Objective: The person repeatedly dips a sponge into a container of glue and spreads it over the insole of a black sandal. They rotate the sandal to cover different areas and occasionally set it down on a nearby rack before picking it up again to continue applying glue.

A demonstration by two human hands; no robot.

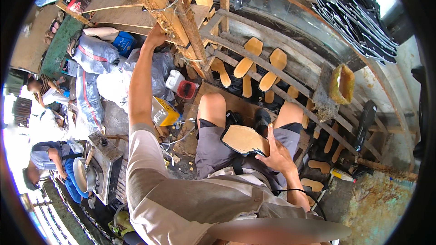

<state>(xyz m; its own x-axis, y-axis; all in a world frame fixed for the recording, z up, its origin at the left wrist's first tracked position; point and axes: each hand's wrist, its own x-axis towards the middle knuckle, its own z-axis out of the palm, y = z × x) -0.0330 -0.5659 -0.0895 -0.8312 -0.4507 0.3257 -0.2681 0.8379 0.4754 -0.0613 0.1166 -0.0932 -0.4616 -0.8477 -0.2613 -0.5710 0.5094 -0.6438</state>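
On my lap lies a black-edged shoe (245,139), its broad tan sole facing up. My right hand (278,154) grips one end of it, thumb at the near edge and index finger stretched along the far side. My left arm reaches far forward and to the left. There, my left hand (157,36) is beside a rough wooden post (170,16), next to a brown board (120,16). The fingers of that hand are mostly hidden, so what they touch cannot be made out.
Several shoes with tan soles (274,68) rest on a wooden rack (295,100) ahead. A yellowish crusted container (342,84) stands at the right. Left are a red tub (186,89), a yellow box (164,112), sacks (88,95) and a person (50,154) beside a pan (85,174).
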